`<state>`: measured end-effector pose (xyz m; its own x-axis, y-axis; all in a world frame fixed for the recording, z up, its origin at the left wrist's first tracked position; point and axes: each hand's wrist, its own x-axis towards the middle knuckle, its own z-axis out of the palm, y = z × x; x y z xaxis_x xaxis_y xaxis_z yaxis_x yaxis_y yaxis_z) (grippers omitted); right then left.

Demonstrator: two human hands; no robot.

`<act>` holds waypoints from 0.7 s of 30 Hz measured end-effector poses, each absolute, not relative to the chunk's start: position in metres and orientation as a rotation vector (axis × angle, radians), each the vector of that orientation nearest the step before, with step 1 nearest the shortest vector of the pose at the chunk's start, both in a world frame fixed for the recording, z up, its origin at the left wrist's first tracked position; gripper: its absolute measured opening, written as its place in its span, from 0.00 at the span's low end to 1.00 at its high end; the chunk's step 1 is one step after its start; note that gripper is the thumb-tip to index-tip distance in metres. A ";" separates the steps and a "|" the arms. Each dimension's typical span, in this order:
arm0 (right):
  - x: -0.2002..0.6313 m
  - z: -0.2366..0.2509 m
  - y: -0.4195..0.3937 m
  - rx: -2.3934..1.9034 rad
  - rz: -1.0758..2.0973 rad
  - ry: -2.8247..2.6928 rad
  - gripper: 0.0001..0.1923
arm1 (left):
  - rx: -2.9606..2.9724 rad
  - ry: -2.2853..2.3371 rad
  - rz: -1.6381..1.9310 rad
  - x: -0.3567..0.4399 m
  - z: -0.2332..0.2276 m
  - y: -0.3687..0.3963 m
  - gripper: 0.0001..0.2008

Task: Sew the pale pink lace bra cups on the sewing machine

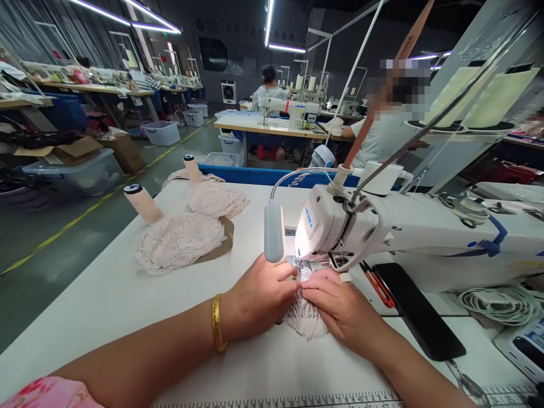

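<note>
Black phone (419,310) near coiled pale cable (500,311)

The sewing machine (335,221) has a smooth, glossy shell. In front of it lies rough, openwork lace cloth (306,323); near it, a glossy phone (419,309); beneath it, a smooth desk (119,300); left of it, matt thread spools (145,205).

Left hand (266,290) and right hand (344,303) had fingers on lace piece (306,323), near side of sewing machine (327,224) needle; lace stack (181,241) lay left of machine.
</note>
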<state>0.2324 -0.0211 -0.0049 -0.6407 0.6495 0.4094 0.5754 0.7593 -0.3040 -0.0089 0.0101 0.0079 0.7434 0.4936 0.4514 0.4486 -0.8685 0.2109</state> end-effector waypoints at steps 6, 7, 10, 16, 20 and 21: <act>0.231 -0.004 -0.022 -0.895 0.228 -2.443 0.17 | 2.826 0.770 0.751 -0.007 -0.002 0.007 0.07; 0.231 -0.005 -0.022 -0.892 0.219 -2.442 0.17 | 2.826 0.774 0.752 -0.007 -0.003 0.007 0.07; 0.232 -0.006 -0.021 -0.903 0.178 -2.439 0.18 | 2.829 0.786 0.756 -0.007 -0.003 0.007 0.06; 0.234 -0.011 -0.019 -0.974 0.100 -2.430 0.21 | 2.843 0.841 0.700 -0.006 -0.001 0.010 0.09; 0.236 -0.017 -0.018 -1.085 0.097 -2.417 0.23 | 2.870 0.875 0.678 -0.004 -0.001 0.014 0.11; 0.236 -0.018 -0.018 -1.103 0.098 -2.417 0.23 | 2.871 0.885 0.679 -0.004 -0.001 0.015 0.10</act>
